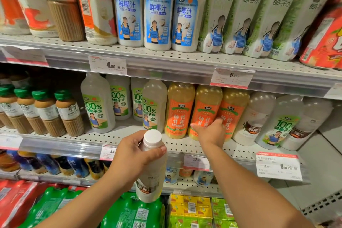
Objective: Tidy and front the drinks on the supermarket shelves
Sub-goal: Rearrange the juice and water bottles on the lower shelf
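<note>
My left hand (133,153) grips a white coconut-milk bottle (150,177) with a white cap and a brown label, held upright in front of the middle shelf (88,140). My right hand (211,133) reaches to the orange mango-drink bottles (180,111) on that shelf and touches the middle and right ones with spread fingers. Right of them stand white coconut-milk bottles (253,120) with brown labels and one green-labelled coconut-water bottle (277,126) between them. Left of the orange bottles stand green-labelled coconut-water bottles (97,105).
The upper shelf (166,59) carries blue-labelled coconut-juice bottles (157,11) and tall green coconut-water bottles (246,11). Green-capped coffee bottles (46,113) fill the middle shelf's left. Below lie green soda packs (129,213) and yellow drink cartons (192,207). Price tags line the shelf edges.
</note>
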Available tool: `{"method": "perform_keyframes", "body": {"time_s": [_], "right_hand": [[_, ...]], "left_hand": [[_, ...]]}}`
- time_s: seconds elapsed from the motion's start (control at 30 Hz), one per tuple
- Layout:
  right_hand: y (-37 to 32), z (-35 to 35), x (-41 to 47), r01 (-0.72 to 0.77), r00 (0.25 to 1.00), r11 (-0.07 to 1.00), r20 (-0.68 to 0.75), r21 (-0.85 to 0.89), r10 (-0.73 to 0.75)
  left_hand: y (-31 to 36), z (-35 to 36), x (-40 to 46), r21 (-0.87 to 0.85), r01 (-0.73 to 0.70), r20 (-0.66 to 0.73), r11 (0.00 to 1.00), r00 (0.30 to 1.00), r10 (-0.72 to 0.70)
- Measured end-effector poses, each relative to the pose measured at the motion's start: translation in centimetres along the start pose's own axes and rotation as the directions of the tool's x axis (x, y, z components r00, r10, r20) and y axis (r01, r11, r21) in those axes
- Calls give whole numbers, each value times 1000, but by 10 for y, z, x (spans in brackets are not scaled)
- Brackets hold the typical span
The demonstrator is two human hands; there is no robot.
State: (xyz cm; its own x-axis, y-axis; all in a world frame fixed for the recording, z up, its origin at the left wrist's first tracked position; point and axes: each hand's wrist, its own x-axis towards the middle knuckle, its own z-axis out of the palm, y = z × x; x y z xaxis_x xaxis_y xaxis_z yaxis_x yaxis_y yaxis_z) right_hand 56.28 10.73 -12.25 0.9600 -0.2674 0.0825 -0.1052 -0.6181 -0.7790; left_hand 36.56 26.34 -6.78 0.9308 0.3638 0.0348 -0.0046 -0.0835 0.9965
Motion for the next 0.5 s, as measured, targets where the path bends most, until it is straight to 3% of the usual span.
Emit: {"method": "perform_keyframes", "body": {"time_s": [0.2,0.3,0.5], "right_hand": [[3,-4,-3,-51,992,998,120,49,44],[20,-10,-42,98,979,977,157,190,-129],[48,-48,-155,130,811,910,485,393,-326]], "left_hand": [[3,0,-3,-21,-16,-9,1000,1000,16],[3,1,-5,-39,-31,-2,999,1000,31],[6,16,-14,-92,-34,101,995,994,44]]}}
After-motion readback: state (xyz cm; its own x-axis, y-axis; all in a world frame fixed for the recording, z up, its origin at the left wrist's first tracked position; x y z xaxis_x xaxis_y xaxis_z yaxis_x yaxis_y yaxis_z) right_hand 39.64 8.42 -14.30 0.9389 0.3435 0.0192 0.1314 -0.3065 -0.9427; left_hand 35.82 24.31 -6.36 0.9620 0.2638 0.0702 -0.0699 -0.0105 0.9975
